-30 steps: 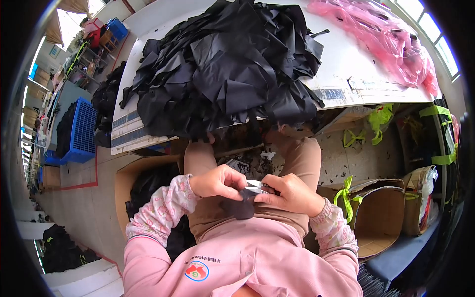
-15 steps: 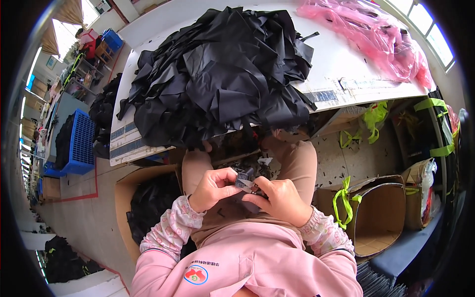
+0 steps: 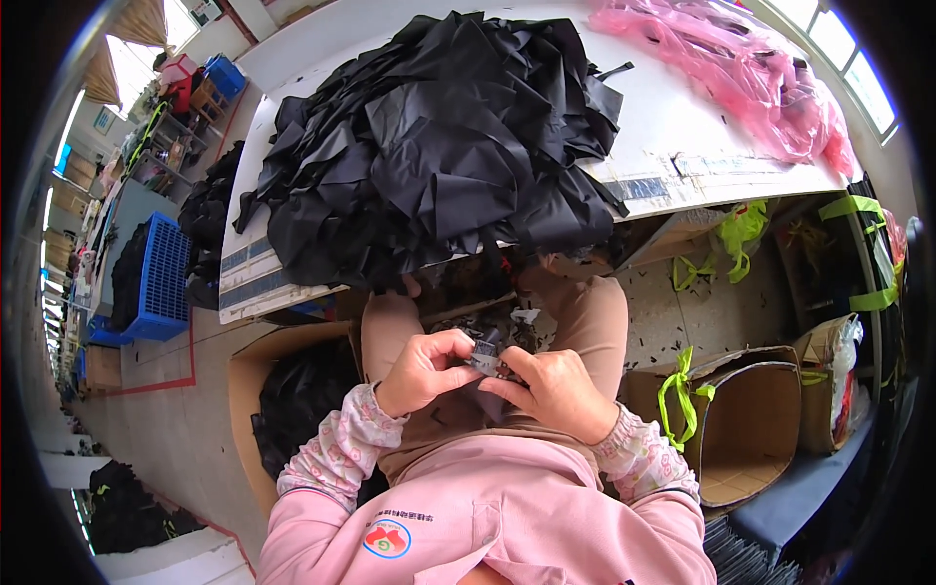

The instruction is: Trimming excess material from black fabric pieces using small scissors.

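Over my lap, my left hand (image 3: 421,372) pinches a small dark grey tab (image 3: 483,348) with pale marks on it, between thumb and fingertips. Close by on the right, my right hand (image 3: 564,390) is closed, its thumb and forefinger reaching to the same spot. A pale metallic tip, which looks like small snips (image 3: 487,365), shows between the hands; their handles are hidden in my right hand. A dark piece of fabric hangs below the tab. In front of me, a large heap of black fabric pieces (image 3: 439,146) covers much of the white table (image 3: 673,146).
Pink plastic sheeting (image 3: 751,83) lies at the table's far right. An open cardboard box (image 3: 751,429) stands to my right, and a box of black material (image 3: 307,400) to my left. A blue crate (image 3: 158,283) is farther left. Dark scraps litter the floor under the table.
The pale blade-like tip between my hands has shifted slightly against the tab and looks less spread. Both hands stay almost in place.
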`<move>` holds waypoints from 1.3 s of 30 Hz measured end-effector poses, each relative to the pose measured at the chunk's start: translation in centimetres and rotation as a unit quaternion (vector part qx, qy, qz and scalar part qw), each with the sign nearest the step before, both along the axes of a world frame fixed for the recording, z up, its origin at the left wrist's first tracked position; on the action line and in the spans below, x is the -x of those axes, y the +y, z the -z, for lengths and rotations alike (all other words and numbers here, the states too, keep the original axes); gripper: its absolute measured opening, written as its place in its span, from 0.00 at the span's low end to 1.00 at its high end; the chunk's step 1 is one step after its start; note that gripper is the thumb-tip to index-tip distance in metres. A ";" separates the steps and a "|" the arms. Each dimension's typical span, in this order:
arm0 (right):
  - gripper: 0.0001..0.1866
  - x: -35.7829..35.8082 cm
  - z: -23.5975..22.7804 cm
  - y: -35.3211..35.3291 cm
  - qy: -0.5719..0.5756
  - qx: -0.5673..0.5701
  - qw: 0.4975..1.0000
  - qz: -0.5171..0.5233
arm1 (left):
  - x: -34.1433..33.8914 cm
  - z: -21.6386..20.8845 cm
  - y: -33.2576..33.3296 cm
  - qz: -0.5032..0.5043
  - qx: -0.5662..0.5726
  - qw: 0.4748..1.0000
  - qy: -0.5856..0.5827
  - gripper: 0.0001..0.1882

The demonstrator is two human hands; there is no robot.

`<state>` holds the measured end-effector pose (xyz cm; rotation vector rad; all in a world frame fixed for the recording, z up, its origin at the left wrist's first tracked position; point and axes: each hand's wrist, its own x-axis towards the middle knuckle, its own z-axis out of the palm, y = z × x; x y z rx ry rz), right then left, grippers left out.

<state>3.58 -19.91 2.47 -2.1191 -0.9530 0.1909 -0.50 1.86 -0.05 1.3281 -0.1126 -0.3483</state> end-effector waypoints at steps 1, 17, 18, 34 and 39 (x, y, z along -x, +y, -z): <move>0.17 0.0 -0.1 0.0 0.000 0.000 1.000 -0.001 | 0.0 0.0 0.0 -0.002 -0.008 1.000 0.002 0.07; 0.23 -8.5 5.5 1.6 0.074 -0.062 0.981 0.169 | 16.3 10.6 25.0 0.288 -0.624 0.678 0.262 0.16; 0.22 -9.6 5.3 2.8 0.060 -0.091 0.979 0.172 | 18.8 12.4 26.0 0.373 -0.603 0.638 0.301 0.22; 0.10 -6.8 2.7 5.1 0.015 -0.198 0.980 0.017 | -3.7 3.4 3.7 -0.180 0.316 0.913 0.182 0.28; 0.12 -0.4 4.3 -0.3 0.095 -0.091 0.986 -0.106 | -6.9 2.9 4.6 -0.067 0.366 0.894 0.248 0.26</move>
